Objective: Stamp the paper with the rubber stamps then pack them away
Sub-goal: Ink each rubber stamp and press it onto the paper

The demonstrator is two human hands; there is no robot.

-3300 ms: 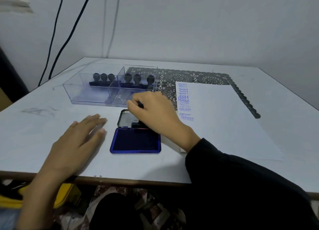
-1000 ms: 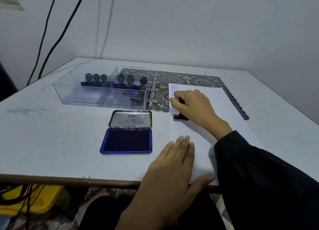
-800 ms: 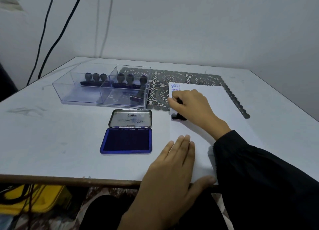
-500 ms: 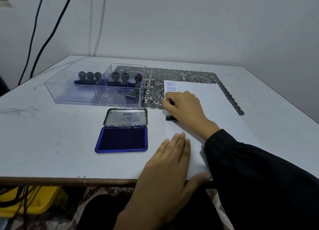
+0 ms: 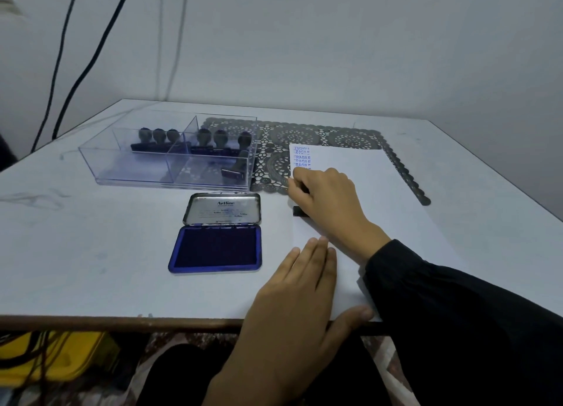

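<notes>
**Right hand presses a stamp on the paper**

The rubber stamp (image 5: 299,211) stands with its dark base on the left part of the paper (image 5: 396,198). It is just below a column of blue prints (image 5: 302,157), where the word FRAGILE can be read several times. The right hand (image 5: 330,201) grasps the stamp from above with curled fingers, so that only a corner of the base shows. The left hand (image 5: 301,287) lies flat on the near part of the same sheet. Its fingers are straight and together and hold nothing, and its thumb reaches the front edge of the table (image 5: 91,238). A black sleeve (image 5: 457,314) covers the right arm.

Just beside the paper, on its left, the ink pad (image 5: 217,250) lies open on the table. Its blue cushion is nearer to the person, and its metal lid (image 5: 224,209), with the name Artline on it, is folded back. Behind the ink pad stands a clear box (image 5: 122,169) with compartments. Six stamps (image 5: 203,136) stand upright in its two far compartments, three in each. One tilted stamp (image 5: 234,171) lies in the near right compartment.

A dark lace mat (image 5: 304,134) lies under the far edge of the paper and shows through the right end of the box. Two dark cables (image 5: 68,55) hang along the wall (image 5: 335,40) behind the far left corner of the table
</notes>
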